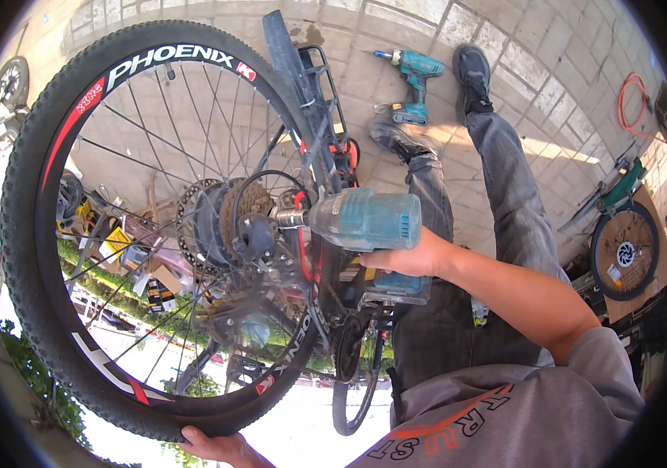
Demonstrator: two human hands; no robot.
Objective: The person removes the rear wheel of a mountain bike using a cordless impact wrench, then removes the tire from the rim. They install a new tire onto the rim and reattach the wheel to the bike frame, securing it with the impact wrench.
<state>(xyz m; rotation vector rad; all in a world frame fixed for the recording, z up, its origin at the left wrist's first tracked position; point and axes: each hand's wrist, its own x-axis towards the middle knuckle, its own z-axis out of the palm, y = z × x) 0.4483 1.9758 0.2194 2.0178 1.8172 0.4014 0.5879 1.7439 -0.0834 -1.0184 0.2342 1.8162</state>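
Note:
A bicycle rear wheel [33, 168] with a knobby black tyre and a black, red and white rim fills the left side. My left hand [216, 448] grips the tyre at its bottom edge, some fingers hidden behind it. My right hand [404, 261] is closed around the handle of a teal cordless impact wrench [365, 221]. The wrench's metal socket [290, 218] points left and meets the axle area beside the rusty cogs [251, 201]. Just below the socket is the derailleur [259, 238], and a brake disc [197, 222] sits on the hub's far side.
A second teal cordless driver [415, 78] lies on the paving by my shoes [472, 74]. Boxes and loose parts [127, 246] show through the spokes. At right are a smaller wheel [624, 253] and an orange hose [631, 101]. Behind the wheel rises a black mudguard [287, 62].

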